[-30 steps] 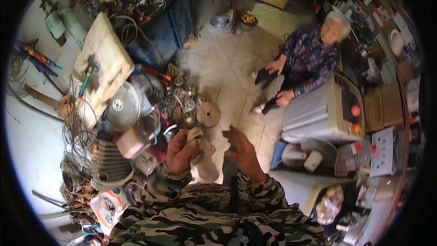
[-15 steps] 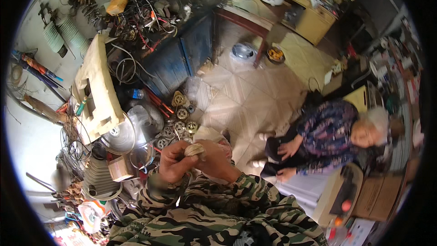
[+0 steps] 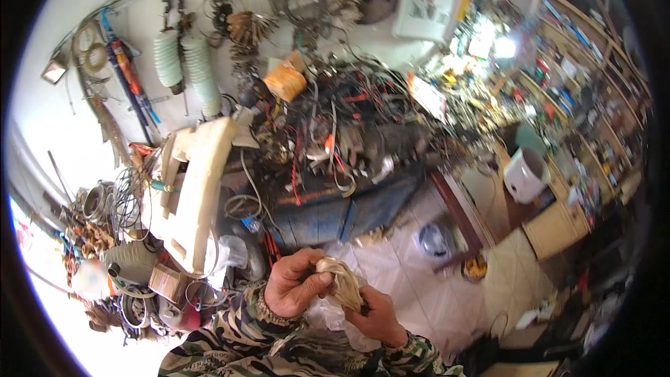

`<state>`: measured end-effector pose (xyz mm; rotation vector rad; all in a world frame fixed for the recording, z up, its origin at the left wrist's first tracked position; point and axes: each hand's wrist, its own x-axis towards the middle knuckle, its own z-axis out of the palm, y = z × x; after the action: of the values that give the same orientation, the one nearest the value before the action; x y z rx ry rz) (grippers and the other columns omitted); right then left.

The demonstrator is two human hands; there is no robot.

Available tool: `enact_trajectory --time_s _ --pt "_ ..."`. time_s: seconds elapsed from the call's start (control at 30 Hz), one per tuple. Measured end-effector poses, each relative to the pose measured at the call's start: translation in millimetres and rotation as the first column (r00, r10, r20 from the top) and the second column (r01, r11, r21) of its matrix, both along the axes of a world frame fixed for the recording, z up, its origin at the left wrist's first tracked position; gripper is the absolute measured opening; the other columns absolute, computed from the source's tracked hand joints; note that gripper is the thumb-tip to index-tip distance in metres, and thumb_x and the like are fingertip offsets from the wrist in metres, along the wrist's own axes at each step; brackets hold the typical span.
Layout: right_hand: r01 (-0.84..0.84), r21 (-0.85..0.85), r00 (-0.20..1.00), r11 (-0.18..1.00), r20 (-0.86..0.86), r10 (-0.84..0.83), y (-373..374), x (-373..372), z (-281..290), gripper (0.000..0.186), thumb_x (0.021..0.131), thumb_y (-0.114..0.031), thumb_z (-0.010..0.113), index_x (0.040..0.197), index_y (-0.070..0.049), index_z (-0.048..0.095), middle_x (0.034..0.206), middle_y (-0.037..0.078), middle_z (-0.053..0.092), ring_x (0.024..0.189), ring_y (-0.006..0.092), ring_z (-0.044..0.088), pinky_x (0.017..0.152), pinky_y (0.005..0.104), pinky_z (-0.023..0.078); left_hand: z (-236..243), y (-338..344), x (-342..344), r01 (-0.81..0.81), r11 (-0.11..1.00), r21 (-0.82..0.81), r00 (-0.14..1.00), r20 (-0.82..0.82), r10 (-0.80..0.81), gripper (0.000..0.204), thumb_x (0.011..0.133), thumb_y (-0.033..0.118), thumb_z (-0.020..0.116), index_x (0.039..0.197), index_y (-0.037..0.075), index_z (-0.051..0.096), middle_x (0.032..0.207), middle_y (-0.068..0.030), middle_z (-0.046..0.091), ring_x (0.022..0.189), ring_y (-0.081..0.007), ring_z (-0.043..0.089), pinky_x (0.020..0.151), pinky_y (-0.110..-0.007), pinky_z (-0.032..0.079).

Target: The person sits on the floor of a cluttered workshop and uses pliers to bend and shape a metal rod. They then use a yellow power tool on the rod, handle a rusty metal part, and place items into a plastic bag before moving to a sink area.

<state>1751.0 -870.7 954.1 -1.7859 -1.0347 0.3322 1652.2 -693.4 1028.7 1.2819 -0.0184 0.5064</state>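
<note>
My left hand (image 3: 287,292) is closed, its thumb and fingers pinching one end of a pale cream bundle (image 3: 342,283). The bundle looks like gathered strands or folded strips; its material is too blurred to name. At its lower right end, the fingers of my right hand (image 3: 377,319) are closed round it. Both hands are close together in front of my camouflage sleeves. Below and between them hangs or lies crumpled clear plastic (image 3: 326,315), partly hidden by the hands.
A blue cabinet (image 3: 314,225) heaped with cables and parts stands ahead. On the left, a large cream frame (image 3: 197,188) leans near a cardboard box (image 3: 167,281). Farther right are a white pot (image 3: 525,176) and a metal basin (image 3: 436,240) by the tiled floor (image 3: 453,300).
My view has swung up and left, so the seated person has gone out of sight. The hands have moved slightly apart, and more of the pale bundle shows between them.
</note>
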Motion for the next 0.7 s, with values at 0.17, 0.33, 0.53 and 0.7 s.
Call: enact_trajectory --time_s 0.17,0.33,0.53,0.7 --pt "-0.263 -0.009 0.965 0.965 -0.006 0.263 59.4 102.2 56.9 0.031 0.074 -0.024 0.076 0.092 -0.003 0.063 0.079 0.016 0.062 0.068 0.0328 0.06 0.059 0.0408 0.046 52.0 33.8 64.8 -0.227 0.974 0.025 0.973 0.043 0.225 0.015 0.097 0.009 0.056 0.107 -0.002 0.055 0.086 -0.0054 0.063 0.07 -0.0066 0.055 0.061 -0.021 0.045" --pt "-0.584 0.07 0.811 0.808 0.08 0.579 128.1 163.9 76.7 0.047 0.077 -0.028 0.078 0.111 -0.001 0.06 0.092 0.017 0.064 0.09 0.0347 0.06 0.081 0.0431 0.047 97.3 41.6 90.8 -0.472 0.863 0.181 0.881 0.065 0.469 0.02 0.088 0.0 0.059 0.106 -0.007 0.055 0.082 -0.008 0.063 0.067 -0.01 0.058 0.059 -0.023 0.047" --pt "-0.834 0.322 0.526 0.447 0.219 0.822 202.8 211.6 119.5 0.06 0.076 -0.031 0.078 0.122 -0.002 0.053 0.112 0.019 0.059 0.102 0.0385 0.057 0.09 0.0445 0.045 134.5 60.1 102.0 -0.826 0.506 0.25 0.562 0.438 0.701 0.032 0.088 0.017 0.065 0.104 -0.008 0.051 0.081 -0.0164 0.063 0.06 -0.0136 0.058 0.052 -0.027 0.048" --pt "-0.766 0.274 0.637 0.582 0.197 0.746 295.9 256.0 67.6 0.045 0.081 -0.026 0.073 0.113 0.001 0.057 0.106 0.019 0.06 0.098 0.0402 0.056 0.083 0.0467 0.047 201.4 118.8 80.4 -0.332 -0.63 0.702 0.184 0.703 0.687 0.045 0.098 0.031 0.054 0.128 -0.002 0.048 0.096 -0.0103 0.064 0.066 -0.0058 0.057 0.049 -0.021 0.046"
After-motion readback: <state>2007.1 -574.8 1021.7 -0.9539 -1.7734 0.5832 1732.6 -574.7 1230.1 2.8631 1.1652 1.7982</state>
